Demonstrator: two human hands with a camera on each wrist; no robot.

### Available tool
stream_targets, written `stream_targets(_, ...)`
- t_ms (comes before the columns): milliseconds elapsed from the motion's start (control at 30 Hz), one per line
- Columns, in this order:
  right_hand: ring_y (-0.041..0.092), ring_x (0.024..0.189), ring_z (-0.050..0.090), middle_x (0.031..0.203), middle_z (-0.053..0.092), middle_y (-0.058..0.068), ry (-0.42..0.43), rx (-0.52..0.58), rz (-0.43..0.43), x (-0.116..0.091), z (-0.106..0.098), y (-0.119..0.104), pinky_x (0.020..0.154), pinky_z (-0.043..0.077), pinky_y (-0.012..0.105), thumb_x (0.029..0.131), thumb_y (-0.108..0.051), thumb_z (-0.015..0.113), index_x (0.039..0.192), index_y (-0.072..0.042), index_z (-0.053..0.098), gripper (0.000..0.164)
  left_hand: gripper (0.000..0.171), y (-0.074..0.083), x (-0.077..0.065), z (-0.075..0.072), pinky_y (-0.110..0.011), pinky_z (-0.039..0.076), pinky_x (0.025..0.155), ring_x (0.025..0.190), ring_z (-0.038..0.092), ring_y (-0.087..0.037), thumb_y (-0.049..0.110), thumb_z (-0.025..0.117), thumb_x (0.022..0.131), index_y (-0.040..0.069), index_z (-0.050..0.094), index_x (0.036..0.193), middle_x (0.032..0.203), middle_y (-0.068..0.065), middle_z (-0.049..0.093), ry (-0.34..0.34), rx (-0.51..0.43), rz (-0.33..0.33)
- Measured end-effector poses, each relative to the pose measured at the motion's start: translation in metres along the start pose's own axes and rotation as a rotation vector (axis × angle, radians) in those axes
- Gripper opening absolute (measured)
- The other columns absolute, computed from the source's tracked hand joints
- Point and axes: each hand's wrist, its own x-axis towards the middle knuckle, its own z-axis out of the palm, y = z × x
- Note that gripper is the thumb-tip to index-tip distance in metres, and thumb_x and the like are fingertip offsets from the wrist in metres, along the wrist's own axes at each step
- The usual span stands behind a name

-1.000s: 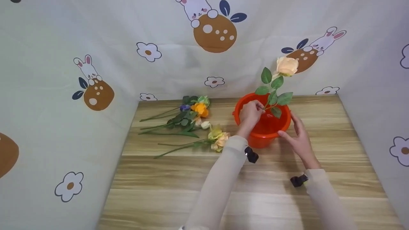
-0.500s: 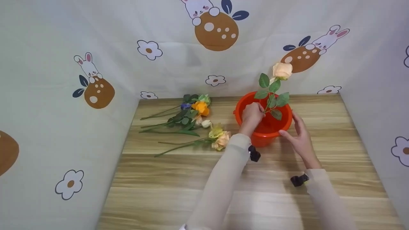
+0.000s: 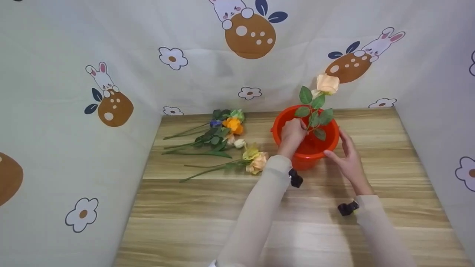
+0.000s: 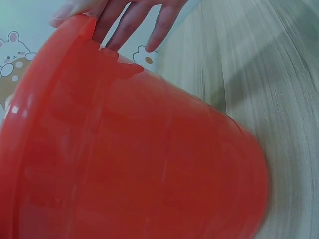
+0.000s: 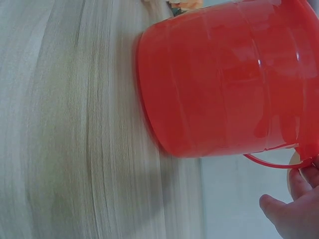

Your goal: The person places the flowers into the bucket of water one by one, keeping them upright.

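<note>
A peach rose [image 3: 327, 84] with green leaves stands upright over a red bucket [image 3: 303, 163]. Pinching its stem, my left hand [image 3: 293, 132] reaches inside the bucket; the stem's lower end is hidden. On the bucket's right side lies my right hand [image 3: 347, 159], thumb at the rim and fingers spread along the outside. The left wrist view shows those right-hand fingers [image 4: 130, 22] extended against the bucket wall. In the right wrist view, the right hand [image 5: 299, 209] is beside the bucket's thin handle [image 5: 271, 164]. My left hand is hidden in both wrist views.
Several flowers lie left of the bucket, among them an orange flower [image 3: 233, 126], a purple flower [image 3: 215, 123], a white bud [image 3: 239, 143] and a peach flower [image 3: 256, 163]. A patterned cloth [image 3: 207, 85] rises behind the wooden tabletop [image 3: 185, 218].
My left hand has moved slightly down into the bucket, and the rose has come lower and a little to the left. My right hand stays at the bucket's side.
</note>
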Motion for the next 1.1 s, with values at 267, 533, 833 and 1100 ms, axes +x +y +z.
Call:
stream_targets(267,0.029,0.155,0.016,0.166,0.022,0.012,-0.018,0.009,-0.017,0.004,0.001,0.001,0.127,0.013,0.048,0.09,-0.003,0.071,0.158,-0.008,0.025,0.083,0.008,-0.003,-0.001,-0.002,-0.023,0.057,0.073,0.08,0.067,-0.01,0.015,0.074,0.088,0.02,0.073,0.082,0.086,0.008,0.073,0.053,0.145,0.069)
stream_targets(533,0.034,0.155,0.012,0.165,0.019,0.019,-0.048,0.03,-0.009,-0.003,0.003,-0.024,0.127,0.01,0.053,0.09,-0.001,0.07,0.157,-0.001,0.022,0.081,0.01,-0.002,-0.008,-0.011,-0.021,0.054,0.07,0.075,0.063,-0.01,0.016,0.074,0.087,0.02,0.072,0.078,0.078,0.008,0.069,0.052,0.118,0.117)
stream_targets(833,0.037,0.153,0.015,0.162,0.024,0.02,-0.061,-0.011,-0.031,-0.006,-0.001,-0.034,0.125,0.011,0.059,0.09,-0.002,0.07,0.156,-0.003,0.027,0.078,0.009,0.005,-0.028,-0.039,-0.015,0.053,0.069,0.078,0.061,-0.007,0.02,0.078,0.087,0.02,0.07,0.09,0.085,0.007,0.069,0.018,-0.151,0.138)
stream_targets(1100,0.036,0.153,0.015,0.162,0.023,0.021,-0.062,-0.021,-0.033,-0.005,-0.002,-0.034,0.125,0.011,0.058,0.09,-0.002,0.07,0.155,-0.002,0.027,0.078,0.012,-0.006,-0.045,-0.066,-0.013,0.053,0.073,0.083,0.068,-0.01,0.016,0.078,0.086,0.009,0.072,0.094,0.092,-0.004,0.075,0.006,-0.344,0.3)
